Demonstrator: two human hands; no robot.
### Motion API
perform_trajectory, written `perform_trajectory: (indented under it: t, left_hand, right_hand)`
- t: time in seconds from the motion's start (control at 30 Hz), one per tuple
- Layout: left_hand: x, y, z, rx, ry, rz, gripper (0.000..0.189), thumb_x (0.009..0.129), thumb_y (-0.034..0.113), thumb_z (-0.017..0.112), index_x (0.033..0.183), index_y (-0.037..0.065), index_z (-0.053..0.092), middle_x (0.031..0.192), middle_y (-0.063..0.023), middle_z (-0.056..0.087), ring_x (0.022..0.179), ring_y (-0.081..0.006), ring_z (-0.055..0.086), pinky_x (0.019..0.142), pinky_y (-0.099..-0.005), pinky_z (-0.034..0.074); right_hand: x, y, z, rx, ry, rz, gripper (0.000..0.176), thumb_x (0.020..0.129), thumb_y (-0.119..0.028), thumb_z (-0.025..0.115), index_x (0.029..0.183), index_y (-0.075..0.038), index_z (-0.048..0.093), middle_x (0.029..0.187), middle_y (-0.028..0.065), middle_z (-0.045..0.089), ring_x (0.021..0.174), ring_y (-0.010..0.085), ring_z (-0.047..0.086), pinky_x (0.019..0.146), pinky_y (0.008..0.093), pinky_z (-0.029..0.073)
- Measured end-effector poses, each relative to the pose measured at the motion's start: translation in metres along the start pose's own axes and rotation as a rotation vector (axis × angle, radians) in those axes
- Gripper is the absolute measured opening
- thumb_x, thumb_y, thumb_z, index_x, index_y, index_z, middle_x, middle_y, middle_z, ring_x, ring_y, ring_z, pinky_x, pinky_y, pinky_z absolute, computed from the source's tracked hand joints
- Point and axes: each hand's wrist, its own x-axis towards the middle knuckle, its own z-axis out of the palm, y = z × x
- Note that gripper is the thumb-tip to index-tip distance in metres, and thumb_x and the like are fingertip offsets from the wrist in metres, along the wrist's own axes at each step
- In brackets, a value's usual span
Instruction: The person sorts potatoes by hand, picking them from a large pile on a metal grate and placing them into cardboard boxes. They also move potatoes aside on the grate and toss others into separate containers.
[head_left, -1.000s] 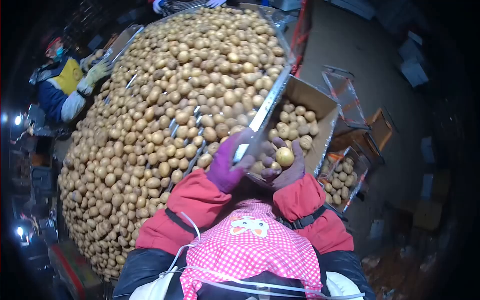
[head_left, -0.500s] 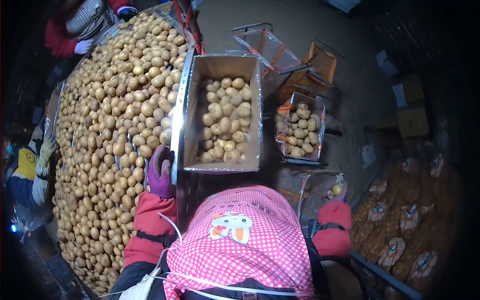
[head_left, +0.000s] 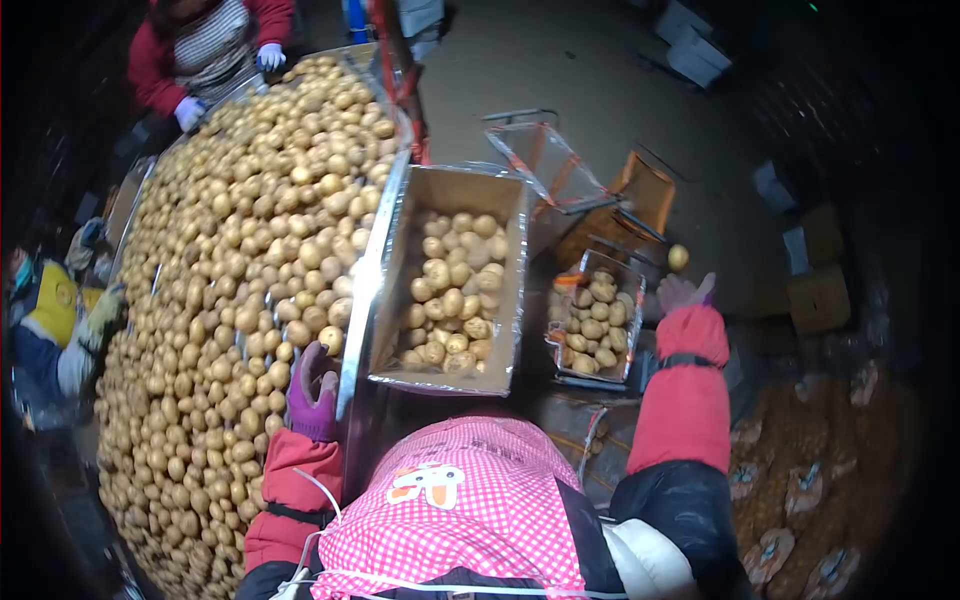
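My left hand (head_left: 314,393), in a purple glove, rests at the metal edge of the sorting table, thumb and fingers apart and nothing between them. Close to its fingertips lies a heap of potatoes (head_left: 230,290). My right hand (head_left: 686,293) stretches out to the far right with its fingers spread. Just beyond those fingers, a single potato (head_left: 678,258) appears in mid-air, apart from the hand. A cardboard box (head_left: 385,345) lined with clear plastic, holding many potatoes, stands beside the table. Right of it is a smaller plastic-lined holder (head_left: 637,290) with potatoes inside.
Two framed holders, one clear-lined (head_left: 545,160) and one orange (head_left: 650,195), stand behind the small one. Filled net sacks (head_left: 810,480) lie at lower right, cartons (head_left: 820,295) above them. Co-workers (head_left: 215,50) (head_left: 55,310) stand along the table's far side.
My right hand has swung forward from low on the right and opened, and the potato it held has left it. My left hand stays at the table edge. The view has shifted.
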Motion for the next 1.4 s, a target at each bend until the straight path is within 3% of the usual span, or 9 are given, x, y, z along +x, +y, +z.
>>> perform_trajectory:
  t: [0.17, 0.3, 0.37, 0.47, 0.6, 0.83, 0.97, 1.17, 1.4]
  left_hand:
    - [-0.053, -0.005, -0.046, 0.122, 0.321, -0.101, 0.054, 0.088, 0.004, 0.062, 0.141, 0.001, 0.049, 0.135, -0.0145, 0.056, 0.126, -0.0249, 0.055, 0.106, -0.0372, 0.045]
    - [-0.110, -0.002, -0.101, 0.748, 0.401, -0.119, 0.072, 0.071, 0.024, 0.079, 0.136, 0.008, 0.054, 0.134, -0.0190, 0.057, 0.124, -0.0373, 0.054, 0.107, -0.0477, 0.042]
    - [-0.138, 0.000, -0.114, 0.969, 0.347, -0.232, 0.084, 0.066, 0.029, 0.082, 0.140, 0.007, 0.049, 0.140, -0.0215, 0.051, 0.132, -0.0404, 0.046, 0.111, -0.0494, 0.038]
    - [-0.152, 0.012, -0.117, 1.103, 0.259, -0.323, 0.091, 0.064, 0.036, 0.083, 0.144, 0.013, 0.046, 0.147, -0.0193, 0.043, 0.134, -0.0414, 0.042, 0.110, -0.0515, 0.037]
    - [-0.135, 0.010, -0.122, 1.137, 0.219, -0.383, 0.094, 0.064, 0.047, 0.084, 0.146, 0.023, 0.044, 0.153, -0.0153, 0.037, 0.134, -0.0403, 0.041, 0.108, -0.0524, 0.037]
    - [-0.032, -0.002, -0.155, 1.105, -0.024, -0.491, 0.093, 0.071, 0.057, 0.077, 0.152, 0.043, 0.032, 0.157, -0.0176, 0.030, 0.109, -0.0406, 0.062, 0.090, -0.0499, 0.053]
    - [0.029, -0.018, -0.140, 1.044, 0.043, -0.408, 0.083, 0.074, 0.054, 0.076, 0.148, 0.038, 0.041, 0.157, -0.0226, 0.024, 0.113, -0.0440, 0.061, 0.091, -0.0492, 0.054]
    - [0.120, -0.033, -0.125, 0.928, 0.129, -0.223, 0.076, 0.074, 0.049, 0.078, 0.143, 0.034, 0.049, 0.157, -0.0274, 0.020, 0.107, -0.0434, 0.064, 0.086, -0.0477, 0.056]
    - [0.205, -0.032, -0.139, 0.791, 0.050, -0.454, 0.084, 0.073, 0.056, 0.077, 0.146, 0.034, 0.043, 0.156, -0.0282, 0.020, 0.103, -0.0426, 0.066, 0.089, -0.0500, 0.055]
  right_hand:
    - [-0.058, 0.082, 0.113, -0.453, -0.448, -0.146, 0.064, 0.098, -0.055, 0.050, 0.141, -0.008, 0.045, 0.137, 0.0138, 0.056, 0.118, 0.0255, 0.059, 0.100, 0.0350, 0.048]
    - [-0.135, 0.211, 0.172, -0.678, -0.886, -0.018, 0.050, 0.098, -0.032, 0.063, 0.139, -0.007, 0.049, 0.124, 0.0095, 0.063, 0.105, 0.0190, 0.064, 0.089, 0.0301, 0.052]
    - [-0.202, 0.272, 0.192, -0.780, -1.236, -0.452, 0.032, 0.094, -0.015, 0.067, 0.123, -0.004, 0.065, 0.116, 0.0082, 0.066, 0.103, 0.0173, 0.064, 0.091, 0.0318, 0.052]
    - [-0.283, 0.319, 0.222, -0.963, -1.674, -1.103, 0.048, 0.079, -0.024, 0.078, 0.122, -0.008, 0.067, 0.121, 0.0170, 0.066, 0.113, 0.0338, 0.063, 0.100, 0.0422, 0.049]
    - [-0.308, 0.362, 0.247, -1.775, -1.664, -1.333, 0.091, 0.070, -0.055, 0.079, 0.147, -0.023, 0.044, 0.154, 0.0230, 0.035, 0.134, 0.0419, 0.041, 0.109, 0.0520, 0.038]
    - [-0.325, 0.366, 0.301, -2.135, -1.666, -1.250, 0.102, 0.069, -0.068, 0.074, 0.155, -0.032, 0.031, 0.162, 0.0210, 0.018, 0.144, 0.0466, 0.028, 0.111, 0.0565, 0.034]
    - [-0.295, 0.376, 0.347, -1.942, -1.831, -1.216, 0.105, 0.065, -0.062, 0.080, 0.154, -0.035, 0.033, 0.165, 0.0186, 0.008, 0.148, 0.0430, 0.023, 0.114, 0.0502, 0.036]
    - [-0.315, 0.415, 0.416, -2.100, -1.680, -1.399, 0.084, 0.077, -0.033, 0.075, 0.151, -0.044, 0.034, 0.165, 0.0210, 0.001, 0.124, 0.0487, 0.052, 0.096, 0.0483, 0.052]
    - [-0.316, 0.437, 0.487, -2.194, -1.860, -1.036, 0.083, 0.086, -0.016, 0.069, 0.149, -0.051, 0.030, 0.166, 0.0170, 0.001, 0.123, 0.0355, 0.059, 0.095, 0.0468, 0.054]
